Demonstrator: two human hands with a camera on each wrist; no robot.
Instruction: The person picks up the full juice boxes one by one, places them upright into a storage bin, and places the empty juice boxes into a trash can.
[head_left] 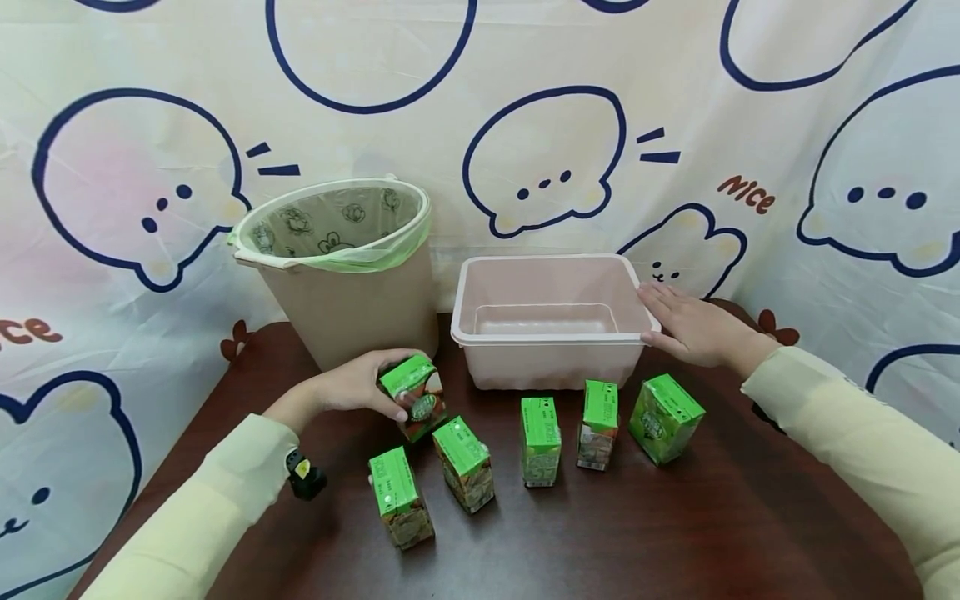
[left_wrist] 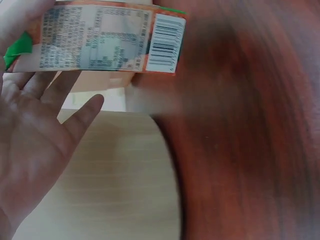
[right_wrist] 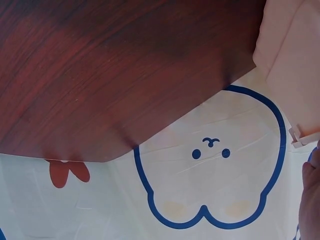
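A small green-topped carton (head_left: 423, 407) is gripped by my left hand (head_left: 356, 385), just in front of the tan bin. Its side with small print and a barcode (left_wrist: 165, 42) faces the left wrist camera, the thumb on one side and fingers on the other. My right hand (head_left: 693, 327) rests with fairly straight fingers on the right rim of a pale pink plastic tub (head_left: 547, 362); only its edge shows in the right wrist view. Nearest the left hand stand two similar cartons, one carton (head_left: 467, 467) just right of another carton (head_left: 401, 500).
A tan trash bin (head_left: 360, 312) with a green-edged liner stands left of the tub. Before the tub are another carton (head_left: 541, 442), a narrow carton (head_left: 598, 425) and a carton turned at an angle (head_left: 663, 421). A printed cloth (head_left: 420, 150) hangs behind the dark wooden table (head_left: 600, 533).
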